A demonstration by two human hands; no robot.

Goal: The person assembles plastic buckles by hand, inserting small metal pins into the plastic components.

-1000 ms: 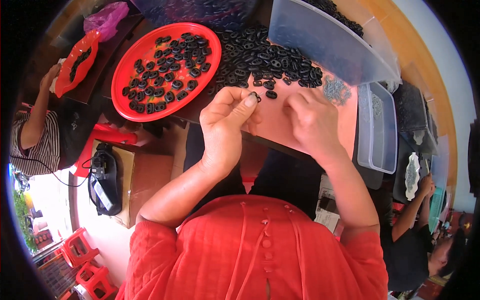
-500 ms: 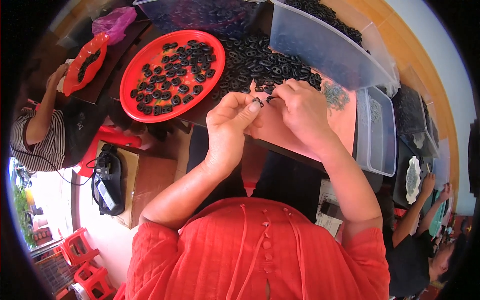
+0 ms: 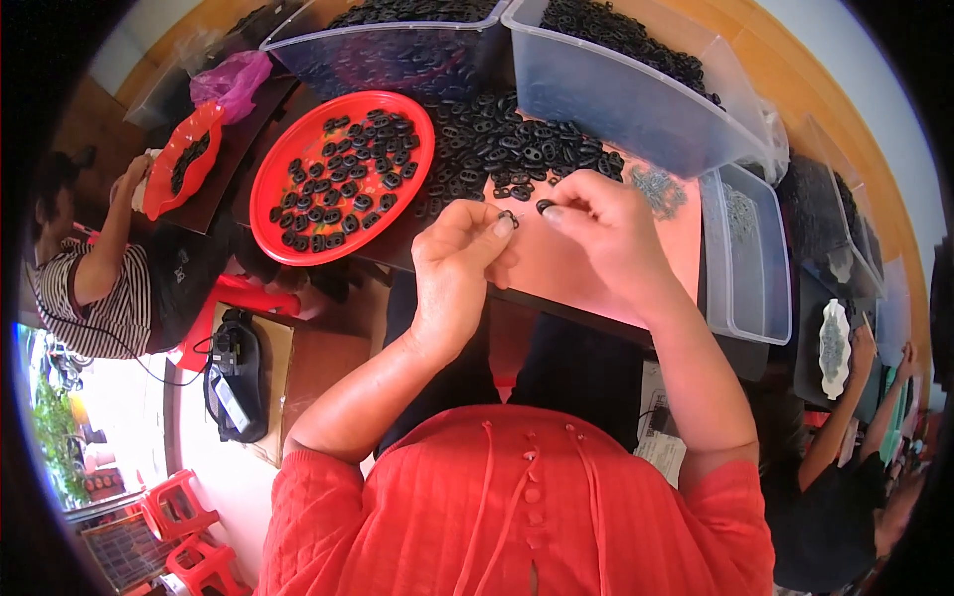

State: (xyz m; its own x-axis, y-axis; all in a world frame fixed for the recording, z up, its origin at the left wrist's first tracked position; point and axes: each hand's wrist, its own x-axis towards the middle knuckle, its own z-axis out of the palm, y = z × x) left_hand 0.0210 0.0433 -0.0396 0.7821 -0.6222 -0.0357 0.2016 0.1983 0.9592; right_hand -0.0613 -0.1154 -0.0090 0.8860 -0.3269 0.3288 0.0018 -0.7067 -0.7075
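Both of my hands are raised over the pink work surface (image 3: pixel 586 278), a short gap between them. My left hand (image 3: pixel 449 263) pinches a small black two-holed piece (image 3: pixel 511 218) between thumb and forefinger. Another small black piece (image 3: pixel 545 205) sits in the fingertips of my right hand (image 3: pixel 614 230); its holes cannot be made out. Just beyond the hands, a heap of black two-holed pieces (image 3: pixel 487 144) spreads over the table. To the left, a round red tray (image 3: pixel 260 199) holds several such pieces laid apart. A pile of small grey metal bits (image 3: pixel 658 191) lies right of my right hand.
Clear plastic bins (image 3: pixel 616 109) of black pieces line the back. A shallow clear tub (image 3: pixel 747 298) with grey bits stands at right. One person (image 3: pixel 94 288) works at far left beside a red dish (image 3: pixel 204 129), another (image 3: pixel 835 497) at far right near a white dish (image 3: pixel 833 348).
My right hand has shifted slightly, and the black piece in its fingertips now shows more. The left hand keeps its pinch. The whole view has tilted a little, lowering the tray.
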